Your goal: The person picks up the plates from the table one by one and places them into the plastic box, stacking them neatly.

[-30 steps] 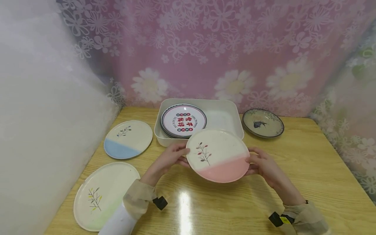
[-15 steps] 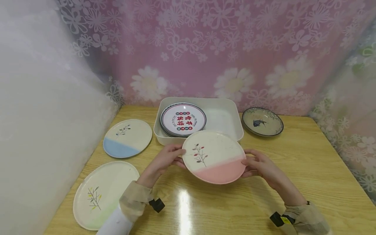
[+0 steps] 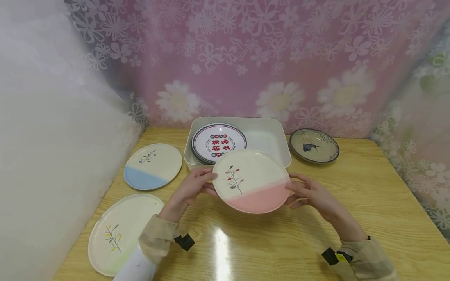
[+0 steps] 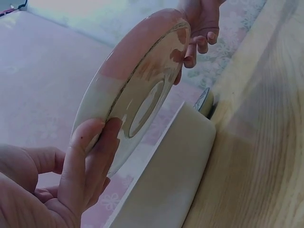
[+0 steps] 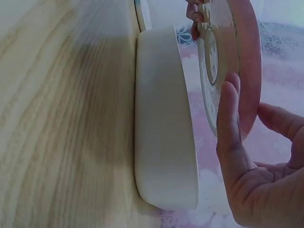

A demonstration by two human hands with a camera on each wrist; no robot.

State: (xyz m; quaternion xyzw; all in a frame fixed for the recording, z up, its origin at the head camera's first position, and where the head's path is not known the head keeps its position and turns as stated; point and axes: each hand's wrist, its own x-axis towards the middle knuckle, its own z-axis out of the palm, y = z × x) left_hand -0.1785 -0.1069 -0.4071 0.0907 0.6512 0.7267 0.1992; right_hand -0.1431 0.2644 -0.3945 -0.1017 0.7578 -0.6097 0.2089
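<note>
A cream-and-pink plate (image 3: pixel 254 177) with a painted twig of red leaves is held off the table, in front of the white plastic tub (image 3: pixel 268 136) and overlapping its near rim in the head view. My left hand (image 3: pixel 191 189) grips its left edge, thumb on the rim and fingers underneath. At the right edge my right hand (image 3: pixel 311 193) pinches it; in the right wrist view the thumb meets the rim and fingers lie against the underside. From the left wrist view the plate's glossy underside (image 4: pixel 137 90) shows, tilted. Inside the tub, on the left, sits a stack of white plates (image 3: pixel 219 142) with red lettering.
Left of the tub lies a cream-and-blue plate (image 3: pixel 152 166). Nearer, a cream-and-green plate (image 3: pixel 123 234) lies partly behind my left sleeve. A shallow dish (image 3: pixel 315 145) with a painted fish stands right of the tub. A pink floral curtain (image 3: pixel 225 78) hangs behind the wooden table (image 3: pixel 379 187).
Both hands have carried the pink plate a little to the left; over the last half second it also rose slightly in the head view. The other dishes and the tub stay put.
</note>
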